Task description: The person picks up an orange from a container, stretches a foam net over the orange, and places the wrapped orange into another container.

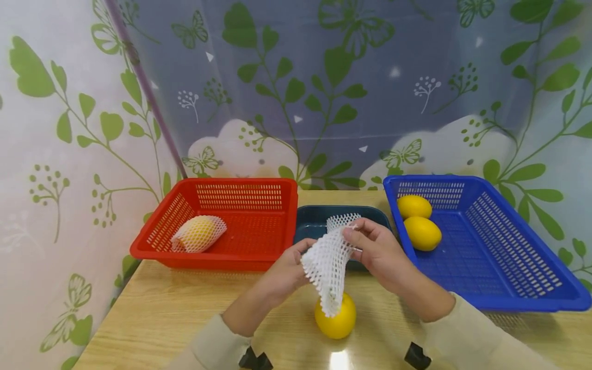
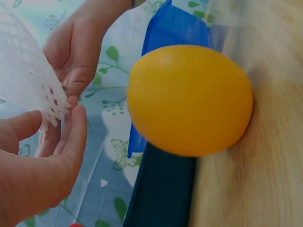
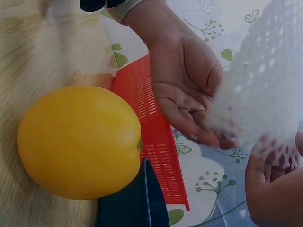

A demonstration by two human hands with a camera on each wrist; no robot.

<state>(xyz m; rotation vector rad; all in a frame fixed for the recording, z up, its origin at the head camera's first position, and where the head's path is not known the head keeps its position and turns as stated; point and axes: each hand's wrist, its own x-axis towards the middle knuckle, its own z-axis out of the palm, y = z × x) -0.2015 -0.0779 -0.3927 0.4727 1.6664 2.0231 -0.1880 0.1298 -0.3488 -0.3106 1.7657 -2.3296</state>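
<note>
Both hands hold a white foam net sleeve [image 1: 329, 259] above the table. My right hand [image 1: 381, 252] pinches its upper end between thumb and fingers. At the sleeve's edge, my left hand [image 2: 45, 161] has thumb and fingertips around the mesh; the sleeve partly covers this hand in the head view. Below, a round yellow fruit [image 1: 336, 324] sits bare on the table, partly behind the sleeve's hanging end, and looks large in both wrist views. More white mesh [image 1: 343, 220] shows over the dark green tray [image 1: 307, 211]; whether it is a separate piece I cannot tell.
At the left stands a red basket [image 1: 259, 231] holding a yellow fruit in a foam net [image 1: 199, 234]. A blue basket [image 1: 485, 257] on the right holds two bare yellow fruits [image 1: 422, 234]. The tray lies between the baskets, on the wooden table [image 1: 152, 313]. Behind hangs a patterned curtain.
</note>
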